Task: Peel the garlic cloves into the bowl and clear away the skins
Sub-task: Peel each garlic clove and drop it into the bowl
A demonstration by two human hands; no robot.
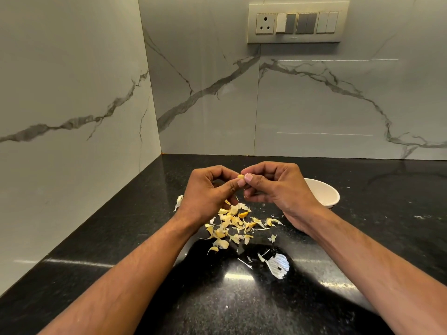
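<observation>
Fingers: both thumbs and forefingers pinched together on one garlic clove (240, 176), held above the counter (135, 213).
Left hand (208, 192): steadies the clove from the left side.
Right hand (273, 184): thumbnail at the clove's tip, the likely place to lift skin.
Clove handling: light, firm, probably slick once bare; a pinch by the ends should hold it.
Skins (232, 226): papery, brittle, scattered below the hands.
Bowl (324, 193): just behind the right hand, contents hidden.

No readable text, labels, brands or numbers appear anywhere. The switch panel (298, 22) on the wall at about 1 o'clock carries a tiny mark on its lower edge, too small to read.
</observation>
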